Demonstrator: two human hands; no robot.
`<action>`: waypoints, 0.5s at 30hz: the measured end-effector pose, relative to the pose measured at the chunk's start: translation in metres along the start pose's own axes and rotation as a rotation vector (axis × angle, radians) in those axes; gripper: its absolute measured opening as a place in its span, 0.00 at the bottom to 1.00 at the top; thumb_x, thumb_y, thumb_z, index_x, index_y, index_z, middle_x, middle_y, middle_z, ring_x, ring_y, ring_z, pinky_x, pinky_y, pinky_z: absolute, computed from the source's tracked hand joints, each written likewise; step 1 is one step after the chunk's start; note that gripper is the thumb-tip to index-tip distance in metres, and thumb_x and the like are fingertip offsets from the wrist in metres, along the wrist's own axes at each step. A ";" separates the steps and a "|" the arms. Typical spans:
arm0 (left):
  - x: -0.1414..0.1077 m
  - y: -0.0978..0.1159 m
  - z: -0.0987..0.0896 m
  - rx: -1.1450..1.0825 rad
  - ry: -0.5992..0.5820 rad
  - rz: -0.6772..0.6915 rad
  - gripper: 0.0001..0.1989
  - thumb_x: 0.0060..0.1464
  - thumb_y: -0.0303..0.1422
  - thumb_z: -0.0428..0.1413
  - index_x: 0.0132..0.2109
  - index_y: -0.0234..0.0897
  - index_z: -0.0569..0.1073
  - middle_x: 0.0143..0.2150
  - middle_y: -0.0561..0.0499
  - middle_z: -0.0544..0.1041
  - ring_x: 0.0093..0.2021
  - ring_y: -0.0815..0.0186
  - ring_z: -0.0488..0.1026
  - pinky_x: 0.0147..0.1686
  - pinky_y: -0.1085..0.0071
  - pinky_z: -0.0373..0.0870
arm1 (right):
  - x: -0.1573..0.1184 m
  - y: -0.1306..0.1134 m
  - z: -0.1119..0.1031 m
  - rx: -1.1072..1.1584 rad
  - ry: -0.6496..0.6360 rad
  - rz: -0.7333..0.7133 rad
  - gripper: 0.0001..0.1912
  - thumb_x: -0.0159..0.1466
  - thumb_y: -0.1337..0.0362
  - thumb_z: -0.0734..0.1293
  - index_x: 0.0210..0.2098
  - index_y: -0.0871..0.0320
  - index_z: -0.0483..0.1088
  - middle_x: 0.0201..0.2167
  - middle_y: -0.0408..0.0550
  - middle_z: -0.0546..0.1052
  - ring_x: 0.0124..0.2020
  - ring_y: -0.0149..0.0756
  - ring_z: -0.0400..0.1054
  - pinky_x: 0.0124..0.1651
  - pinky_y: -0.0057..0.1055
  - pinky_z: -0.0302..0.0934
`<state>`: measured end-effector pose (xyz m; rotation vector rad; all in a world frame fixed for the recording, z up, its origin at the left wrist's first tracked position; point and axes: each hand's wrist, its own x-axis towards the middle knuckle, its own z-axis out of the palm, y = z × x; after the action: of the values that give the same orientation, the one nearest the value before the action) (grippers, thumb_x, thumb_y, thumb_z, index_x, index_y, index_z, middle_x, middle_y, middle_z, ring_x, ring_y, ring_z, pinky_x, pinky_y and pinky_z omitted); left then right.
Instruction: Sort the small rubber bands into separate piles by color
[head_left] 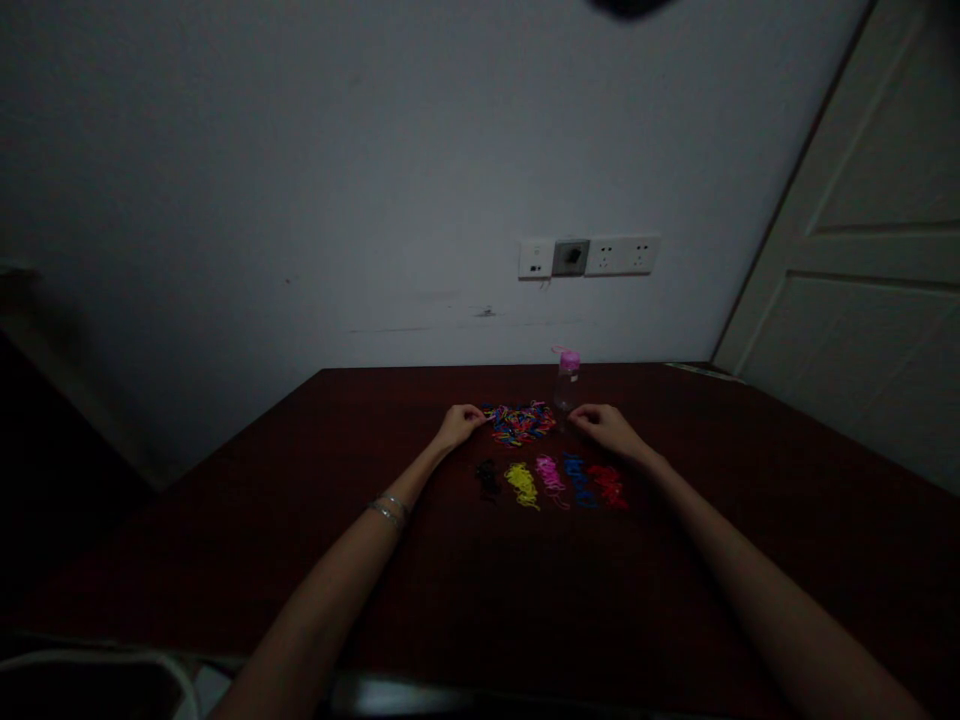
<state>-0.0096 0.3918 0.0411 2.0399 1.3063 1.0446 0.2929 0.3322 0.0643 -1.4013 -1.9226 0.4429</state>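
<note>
A mixed heap of small, thin elastic bands (521, 423) in several colours lies toward the back of the table. My left hand (460, 427) is at the heap's left edge, thumb and fingers pinched on what looks like a pale pink band. On the other side, my right hand (606, 427) has its fingertips pressed together beside the heap; anything between them is too small to make out. Nearer to me lie separate piles: black bands (487, 480), yellow bands (523, 485), pink bands (550, 476), blue bands (579, 480) and red bands (607, 485).
A clear bottle (565, 388) with a pink cap stands behind my right fingertips. The dark reddish table (480, 600) meets a pale wall (375, 200) carrying sockets (621, 256). A panelled door (862, 260) is at the right. The light is dim.
</note>
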 end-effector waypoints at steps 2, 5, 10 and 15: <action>0.000 -0.001 0.000 -0.008 0.002 0.009 0.12 0.43 0.36 0.55 0.30 0.30 0.76 0.25 0.50 0.72 0.26 0.71 0.63 0.27 0.75 0.58 | -0.001 -0.001 0.000 -0.007 0.000 -0.003 0.14 0.55 0.61 0.58 0.30 0.63 0.72 0.28 0.49 0.75 0.29 0.34 0.67 0.31 0.26 0.58; 0.000 -0.001 0.000 -0.029 -0.017 0.003 0.12 0.43 0.35 0.55 0.30 0.29 0.75 0.25 0.51 0.72 0.26 0.71 0.63 0.27 0.75 0.57 | -0.002 -0.001 0.000 -0.010 -0.003 -0.004 0.14 0.55 0.61 0.58 0.30 0.63 0.71 0.27 0.48 0.75 0.28 0.34 0.67 0.30 0.26 0.58; 0.001 0.012 -0.004 -0.077 -0.064 -0.018 0.12 0.41 0.36 0.57 0.29 0.29 0.75 0.23 0.51 0.71 0.24 0.71 0.63 0.26 0.75 0.57 | -0.002 0.002 -0.001 -0.022 0.006 -0.019 0.14 0.55 0.60 0.58 0.31 0.62 0.72 0.28 0.48 0.75 0.29 0.34 0.66 0.31 0.26 0.58; 0.002 0.046 -0.003 -0.163 -0.171 0.028 0.11 0.40 0.35 0.58 0.28 0.29 0.75 0.24 0.50 0.73 0.25 0.71 0.65 0.28 0.75 0.60 | -0.002 0.004 -0.002 -0.021 0.005 -0.002 0.15 0.55 0.60 0.58 0.31 0.62 0.71 0.28 0.48 0.75 0.28 0.34 0.66 0.30 0.26 0.58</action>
<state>0.0131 0.3748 0.0780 1.9816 1.0730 0.9338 0.2974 0.3313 0.0626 -1.4126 -1.9300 0.4188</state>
